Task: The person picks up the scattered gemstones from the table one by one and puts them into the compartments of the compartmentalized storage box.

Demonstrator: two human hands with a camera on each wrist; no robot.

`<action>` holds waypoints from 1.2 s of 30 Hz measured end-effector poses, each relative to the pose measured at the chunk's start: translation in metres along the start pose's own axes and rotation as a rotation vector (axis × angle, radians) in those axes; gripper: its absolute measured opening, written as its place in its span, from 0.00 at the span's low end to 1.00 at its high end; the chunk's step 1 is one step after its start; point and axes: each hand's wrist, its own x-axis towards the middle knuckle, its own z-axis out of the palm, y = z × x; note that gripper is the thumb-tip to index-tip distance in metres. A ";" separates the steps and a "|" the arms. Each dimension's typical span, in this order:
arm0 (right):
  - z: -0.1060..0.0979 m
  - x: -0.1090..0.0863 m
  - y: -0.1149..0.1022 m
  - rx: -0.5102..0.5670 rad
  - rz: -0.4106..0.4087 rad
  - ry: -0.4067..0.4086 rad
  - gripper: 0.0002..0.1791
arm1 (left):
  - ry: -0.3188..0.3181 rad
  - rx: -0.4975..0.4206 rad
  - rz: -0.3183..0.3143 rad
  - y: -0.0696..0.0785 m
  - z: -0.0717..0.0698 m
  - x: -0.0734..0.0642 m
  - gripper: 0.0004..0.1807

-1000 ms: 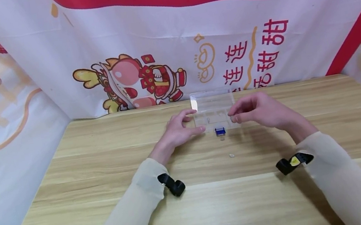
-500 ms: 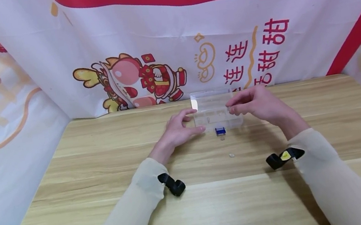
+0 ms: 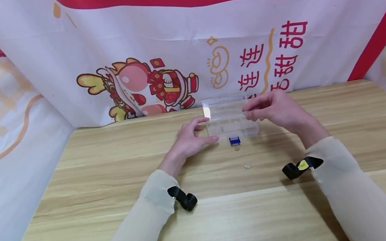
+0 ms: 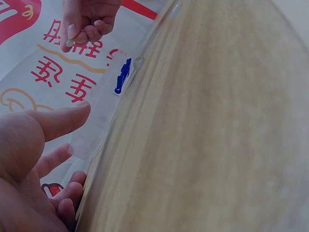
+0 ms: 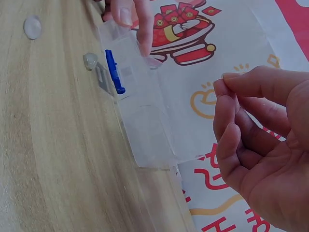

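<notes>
A clear plastic compartment box lies on the table with its clear lid raised at the back and a blue latch at its front. Around the box's left end, my left hand holds it with thumb at the front and index finger toward the lid. My right hand is above the right end, pinching a small translucent whitish piece between thumb and index finger. One small clear piece shows inside the box. Two more pieces, one near the latch and one farther forward, lie on the table.
The wooden table runs back to a white printed cloth just behind the box. Another cloth hangs along the left side. Black camera mounts sit on the wrists.
My right hand has risen from the box's right front and moved slightly back, still pinching the small piece. The left hand and box stay in place.
</notes>
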 end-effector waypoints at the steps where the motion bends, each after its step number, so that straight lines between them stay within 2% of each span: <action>1: 0.000 0.000 0.000 -0.005 0.000 -0.001 0.16 | 0.000 0.000 0.001 0.000 0.000 0.000 0.37; 11: 0.005 0.001 0.003 -0.069 -0.025 -0.012 0.17 | -0.003 -0.004 -0.004 0.000 0.000 -0.001 0.37; 19: 0.005 0.003 0.008 -0.062 -0.046 -0.001 0.17 | -0.001 -0.003 -0.001 0.001 0.000 0.000 0.37; 36: 0.006 0.006 0.019 -0.082 -0.002 -0.031 0.16 | -0.001 -0.002 0.013 -0.001 0.000 0.000 0.37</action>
